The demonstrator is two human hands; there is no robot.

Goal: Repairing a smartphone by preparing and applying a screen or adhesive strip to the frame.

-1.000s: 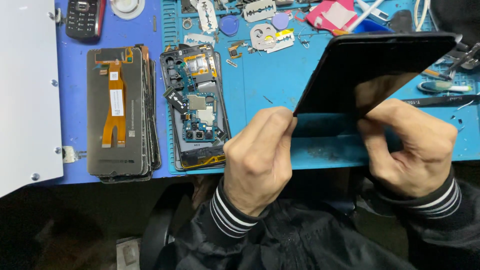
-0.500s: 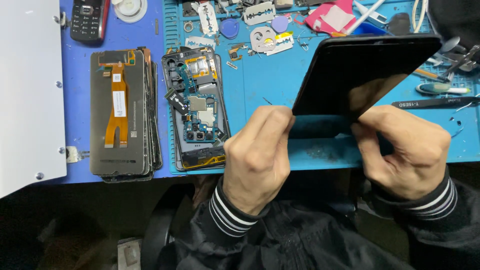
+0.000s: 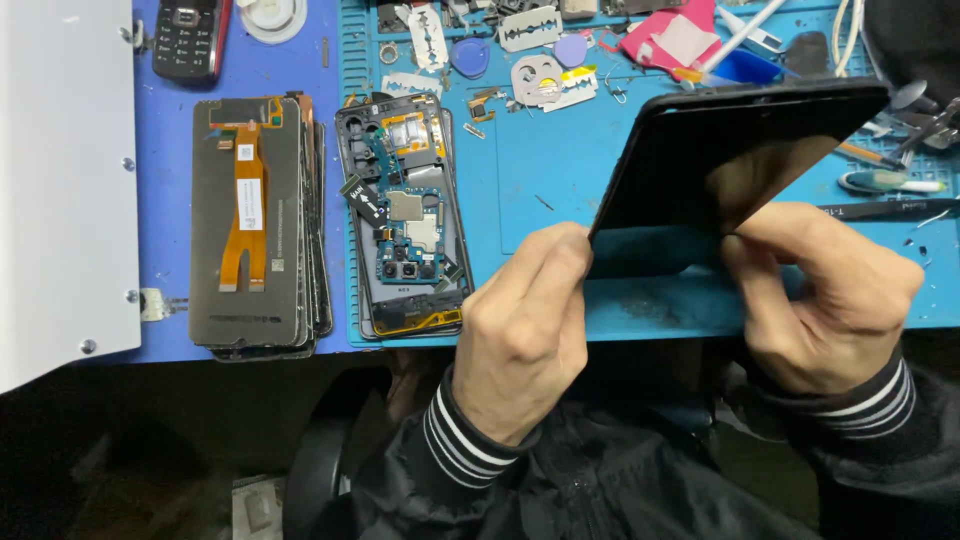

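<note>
Black & shiny, the phone screen panel [image 3: 730, 170] is held up over the blue mat [image 3: 560, 180], tilted, w/ its far end higher & pointing to the upper right. Its glass shows a dim mirror pic of fingers.

Left hand [image 3: 525, 325] pinches the panel's near left corner, fingers curled shut on the edge. Right hand [image 3: 825, 295] grips the near right edge, thumb & fingers closed tight on it. Both wrists have dark sleeves w/ white stripes.

Just left of the left hand, an open phone frame [image 3: 405, 215] lies flat on the mat, its small boards & parts showing. Next to that, on the blue tabletop [image 3: 165, 110], is a stack of screen panels [image 3: 255, 225], face down, w/ an orange flat cable [image 3: 245, 200] on the top one. A white box [image 3: 60, 180] sits at the far left.

At the back: an old button phone [image 3: 190, 38], a razor blade [image 3: 530, 28], a blue pick [image 3: 470, 55], a pink cloth [image 3: 670, 40] & lots of little metal bits. Well to the right of the panel, near the mat's edge, lie thin tools [image 3: 890, 183]; can't tell what kind.
</note>
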